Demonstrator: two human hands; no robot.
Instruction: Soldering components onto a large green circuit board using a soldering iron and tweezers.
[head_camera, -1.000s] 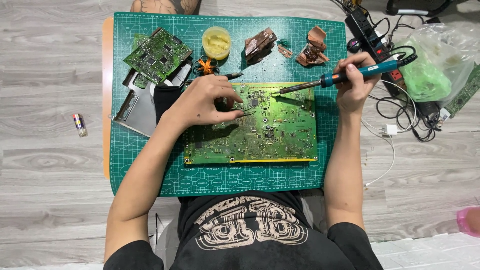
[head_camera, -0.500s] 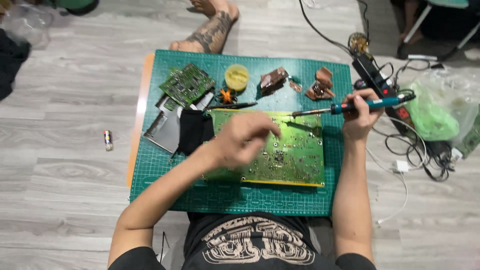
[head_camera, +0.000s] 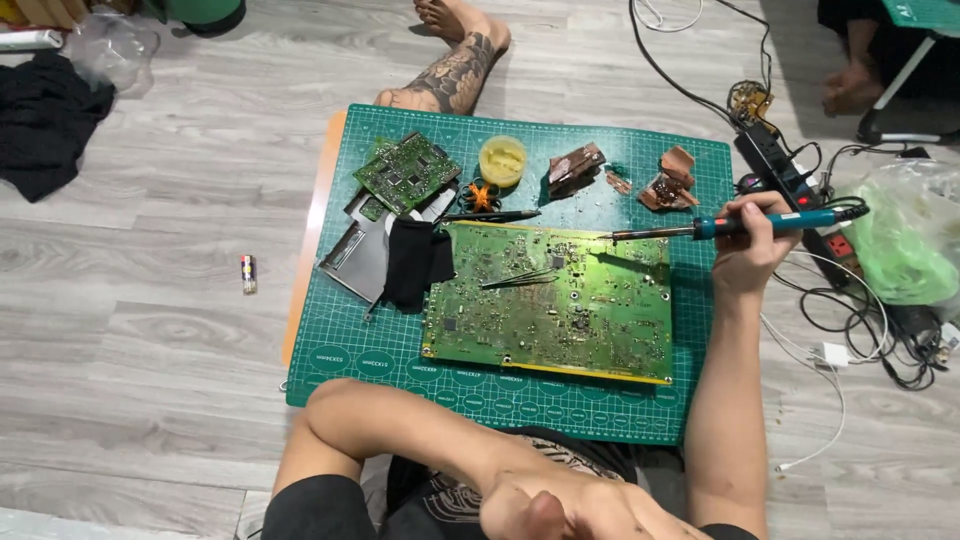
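My left hand (head_camera: 545, 510) had left the large green circuit board (head_camera: 555, 300) on the mat (head_camera: 340, 350), holding nothing; tweezers (head_camera: 520, 279) lay there. My right hand (head_camera: 750, 240) gripped 1 soldering iron (head_camera: 730, 226).

Grey wood-plank floor (head_camera: 150, 300); black cloth (head_camera: 45, 115) top left; cables (head_camera: 860, 320) right.
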